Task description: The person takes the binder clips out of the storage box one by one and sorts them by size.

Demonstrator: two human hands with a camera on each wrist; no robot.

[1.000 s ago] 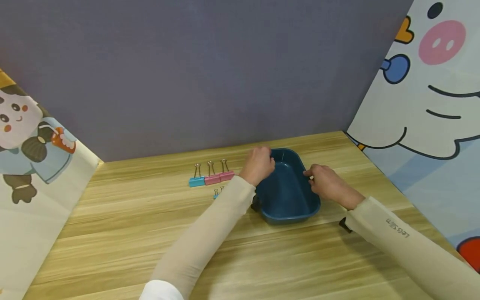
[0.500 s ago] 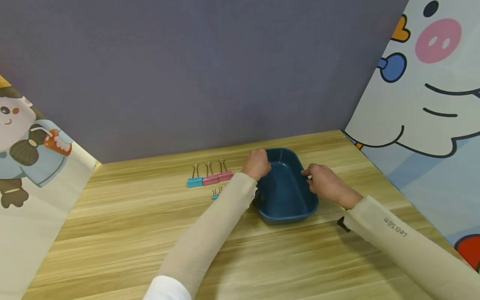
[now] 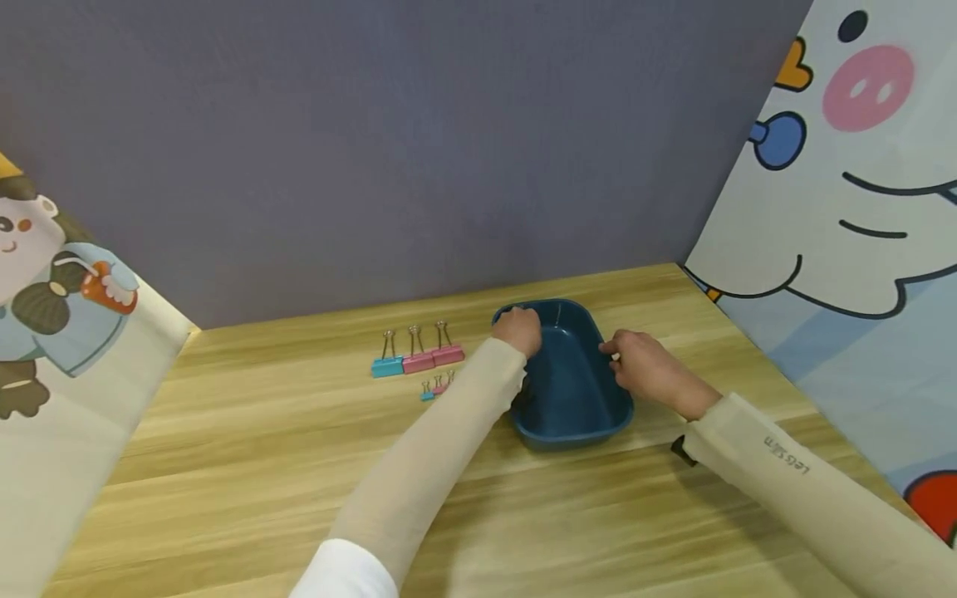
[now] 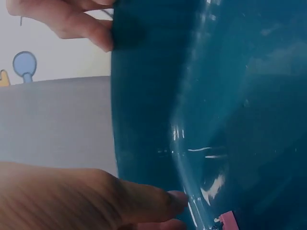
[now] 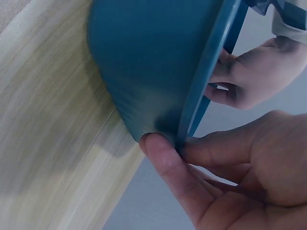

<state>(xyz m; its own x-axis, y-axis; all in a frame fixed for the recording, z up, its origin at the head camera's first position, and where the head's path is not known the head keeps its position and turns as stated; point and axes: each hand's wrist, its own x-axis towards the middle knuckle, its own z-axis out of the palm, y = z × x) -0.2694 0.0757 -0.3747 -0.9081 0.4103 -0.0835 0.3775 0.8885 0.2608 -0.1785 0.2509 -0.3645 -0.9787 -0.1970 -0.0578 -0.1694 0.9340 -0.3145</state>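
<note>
A dark blue plastic tub (image 3: 570, 390) sits on the wooden table (image 3: 262, 465) at centre right. My left hand (image 3: 517, 330) grips its far left rim, fingers curled over the edge. My right hand (image 3: 643, 365) pinches the right rim between thumb and fingers, which the right wrist view shows closely on the tub (image 5: 158, 67) with my right hand (image 5: 192, 158) and my left hand (image 5: 244, 76) beyond. In the left wrist view the tub (image 4: 216, 105) fills the frame, with my left hand (image 4: 96, 199) against its wall. The tub looks empty.
Three large binder clips, one blue (image 3: 386, 364) and two pink (image 3: 434, 357), lie in a row left of the tub, with small clips (image 3: 436, 387) in front of them. A grey wall stands behind; cartoon panels (image 3: 852, 208) close off both sides.
My left hand has shifted along the tub's far left rim and curled over it. The tub has barely moved. My right hand keeps its pinch on the right rim.
</note>
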